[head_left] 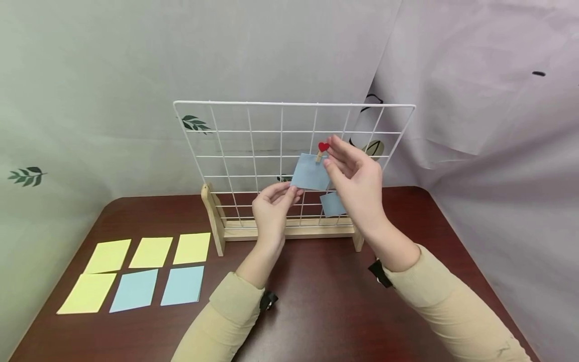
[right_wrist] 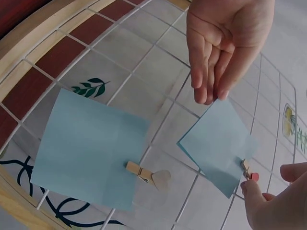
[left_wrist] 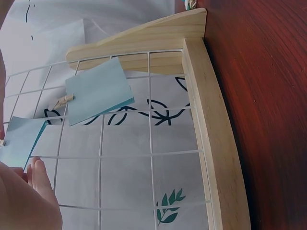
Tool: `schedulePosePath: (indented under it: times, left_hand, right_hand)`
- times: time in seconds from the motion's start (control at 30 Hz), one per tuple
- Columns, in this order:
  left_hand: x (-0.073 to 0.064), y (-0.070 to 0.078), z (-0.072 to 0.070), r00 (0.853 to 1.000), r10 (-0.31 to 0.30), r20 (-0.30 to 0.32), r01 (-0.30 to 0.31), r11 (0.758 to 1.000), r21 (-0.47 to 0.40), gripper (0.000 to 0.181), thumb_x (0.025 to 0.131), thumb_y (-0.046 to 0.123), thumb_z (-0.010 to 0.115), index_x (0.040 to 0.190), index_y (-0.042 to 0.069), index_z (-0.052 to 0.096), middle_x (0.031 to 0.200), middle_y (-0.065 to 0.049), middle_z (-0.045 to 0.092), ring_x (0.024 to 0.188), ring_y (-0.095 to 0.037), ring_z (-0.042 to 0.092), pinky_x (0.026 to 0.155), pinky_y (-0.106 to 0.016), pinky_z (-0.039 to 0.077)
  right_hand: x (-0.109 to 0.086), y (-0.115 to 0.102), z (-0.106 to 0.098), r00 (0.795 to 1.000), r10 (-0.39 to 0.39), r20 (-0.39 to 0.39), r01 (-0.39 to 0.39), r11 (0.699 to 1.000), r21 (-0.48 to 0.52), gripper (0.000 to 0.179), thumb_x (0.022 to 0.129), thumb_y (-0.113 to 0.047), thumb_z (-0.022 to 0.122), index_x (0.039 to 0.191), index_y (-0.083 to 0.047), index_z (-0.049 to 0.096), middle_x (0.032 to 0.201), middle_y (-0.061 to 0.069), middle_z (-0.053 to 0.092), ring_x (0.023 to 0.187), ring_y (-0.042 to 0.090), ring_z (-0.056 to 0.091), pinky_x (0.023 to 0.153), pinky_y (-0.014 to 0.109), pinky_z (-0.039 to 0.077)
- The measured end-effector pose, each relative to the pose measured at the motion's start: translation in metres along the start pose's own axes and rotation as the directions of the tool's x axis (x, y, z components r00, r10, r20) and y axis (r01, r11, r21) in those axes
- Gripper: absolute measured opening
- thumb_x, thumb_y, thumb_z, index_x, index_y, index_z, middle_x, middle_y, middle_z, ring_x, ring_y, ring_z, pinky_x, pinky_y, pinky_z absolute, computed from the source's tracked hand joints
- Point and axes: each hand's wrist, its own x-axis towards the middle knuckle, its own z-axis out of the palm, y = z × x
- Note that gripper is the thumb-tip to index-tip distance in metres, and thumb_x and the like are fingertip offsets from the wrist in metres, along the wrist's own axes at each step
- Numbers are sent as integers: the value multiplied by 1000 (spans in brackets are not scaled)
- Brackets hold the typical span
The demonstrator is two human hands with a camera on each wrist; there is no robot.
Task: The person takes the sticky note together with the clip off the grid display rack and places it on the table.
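Note:
A blue paper note (head_left: 309, 172) hangs on the white wire grid (head_left: 267, 157), with a small wooden clothespin (right_wrist: 246, 167) topped by a red heart at its upper edge. My left hand (head_left: 274, 206) pinches the note's lower left corner between thumb and fingers. Beside the clothespin is my right hand (head_left: 357, 183), its thumb and fingers spread apart and the thumb tip close to the pin. Lower on the grid hangs a second blue note (right_wrist: 91, 148), held by another clothespin (right_wrist: 144, 174) with a pale heart; my right hand partly covers this note in the head view.
The grid stands in a wooden base (head_left: 289, 231) on a dark red-brown table (head_left: 316, 301). Several yellow notes (head_left: 151, 252) and two blue notes (head_left: 182, 285) lie in rows at the left. A pale cloth with leaf prints (head_left: 135, 75) hangs behind.

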Motion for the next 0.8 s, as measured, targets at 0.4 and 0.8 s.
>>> schedulePosePath:
  times: [0.4,0.8]
  left_hand:
    - [4,8,-6,986,158,61,-168,954,249,12,93,-7,74,103,-13,76,93,-29,78,71,2,75,76,-21,68]
    - [11,13,-10,940,294,171,-340,818,464,11,93,0,78,102,-4,81,96,-21,81,82,-37,79,70,-9,59]
  right_hand:
    - [5,3,-2,999,-33,22,34,997,-65,41,95,11,69,136,7,67,135,22,73,117,36,74,98,18,62]
    - [16,9,-2,993,-110,38,115,982,-151,28,93,9,72,121,5,77,113,22,80,87,-8,72,86,14,63]
